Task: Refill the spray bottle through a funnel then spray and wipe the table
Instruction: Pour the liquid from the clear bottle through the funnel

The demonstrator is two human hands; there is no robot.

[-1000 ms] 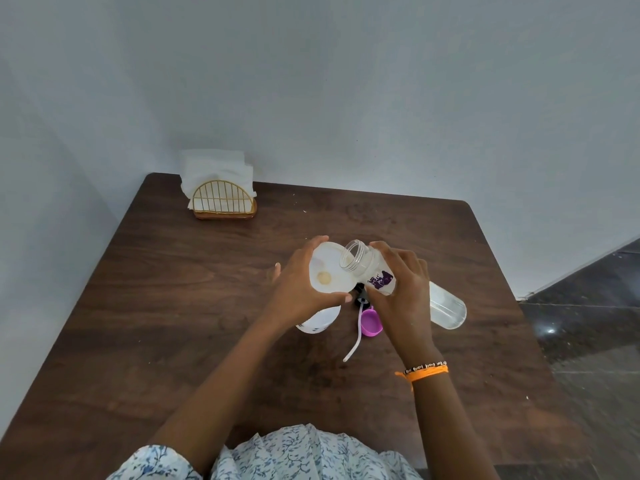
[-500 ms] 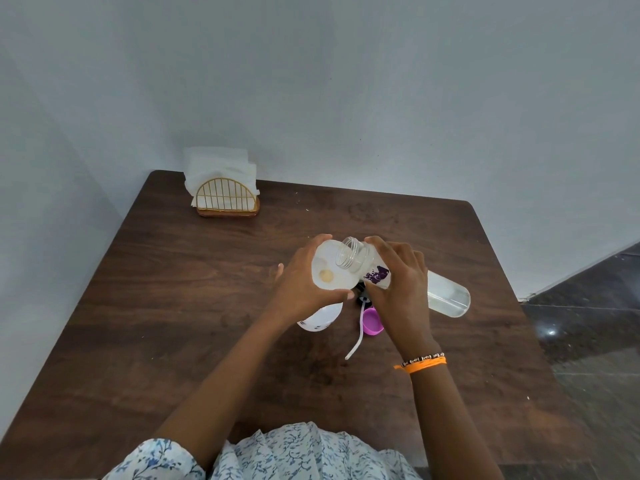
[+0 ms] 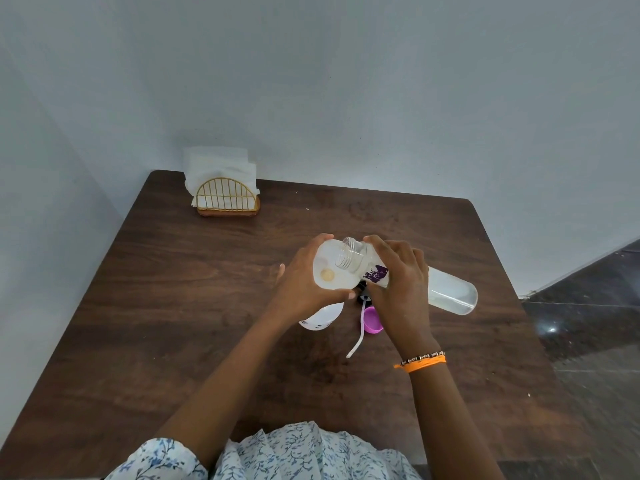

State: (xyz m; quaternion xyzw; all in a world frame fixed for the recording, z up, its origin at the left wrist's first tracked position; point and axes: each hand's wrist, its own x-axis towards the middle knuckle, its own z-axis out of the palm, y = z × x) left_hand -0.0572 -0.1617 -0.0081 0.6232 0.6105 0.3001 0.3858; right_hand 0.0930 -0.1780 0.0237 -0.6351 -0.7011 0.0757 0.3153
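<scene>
Pale grey walls meet in a corner behind a dark wooden tabletop (image 3: 173, 306). Near the middle of it stands the white spray bottle (image 3: 322, 318), and everything else is placed from there. A white funnel (image 3: 330, 271) sits on top of the bottle, its hole visible as a tan spot. The left hand (image 3: 304, 289) steadies the funnel, fingers (image 3: 317, 242) curled round its far rim and thumb pressed on the near rim. The right hand (image 3: 401, 282) is wrapped round a clear refill bottle (image 3: 446, 289) with a purple label, tipped nearly flat so that its open threaded mouth lies over the funnel bowl just right of the hole; its fingers are closed round the neck end. Just right of the spray bottle lie a purple cap (image 3: 373, 319) and the sprayer's white dip tube (image 3: 356, 337), its black head mostly hidden by the hands. Well beyond the spray bottle, at the far left corner, is a gold wire napkin holder (image 3: 227, 200) stuffed with white napkins (image 3: 218, 164).

Pouring seems to be the step in hand, though no stream can be made out. To do it well, raise the base slowly, aim the mouth at the hole, pour thinly so the funnel never fills, and hold the funnel level and seated.
</scene>
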